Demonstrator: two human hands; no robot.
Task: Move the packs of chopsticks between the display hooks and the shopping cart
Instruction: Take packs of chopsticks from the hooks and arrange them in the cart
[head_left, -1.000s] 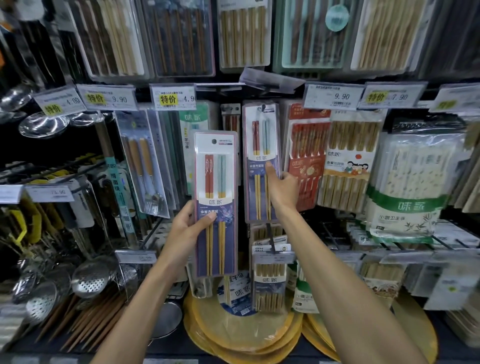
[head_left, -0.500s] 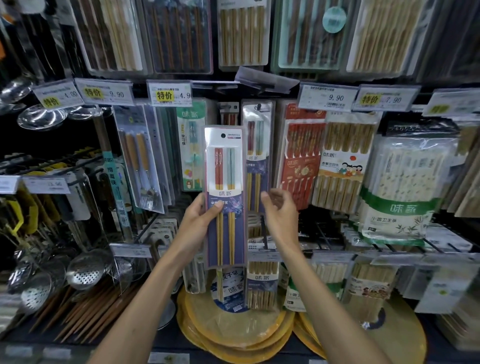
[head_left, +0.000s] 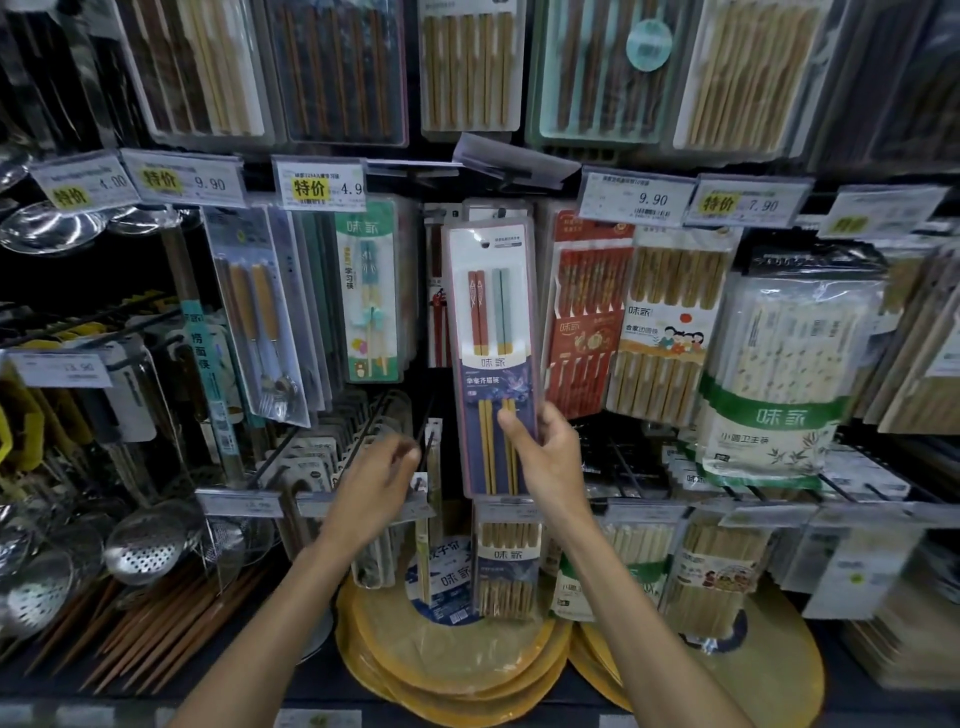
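Head view, the only one: the right hand (head_left: 545, 462) grips the lower end of a tall pack of chopsticks (head_left: 493, 358), thumb across the front and fingers behind, holding it upright against the middle of the display wall. The pack's hanging hole is near its top, just below a dark display hook (head_left: 501, 212) where a like pack seems to hang behind. Whether the hole is on the hook cannot be told. The left hand (head_left: 376, 483) is lower and to the left, blurred, with fingers loosely curled around nothing, near the tips of the lower hooks (head_left: 363, 441).

By the pose, the step in hand is at the hook end of the task, with the pack either going on or coming off. If it is going on, the next move calls for lifting it, lining the small hole up with the hook tip and pushing back. The shopping cart is out of view.

Price tags (head_left: 319, 184) run along the rail and a red pack (head_left: 587, 322) hangs just to the right. Steel skimmers (head_left: 148, 540) sit toward the display's lower left corner, and round yellow mats (head_left: 452, 654) lie along the bottom shelf. It looks like a dim store aisle.
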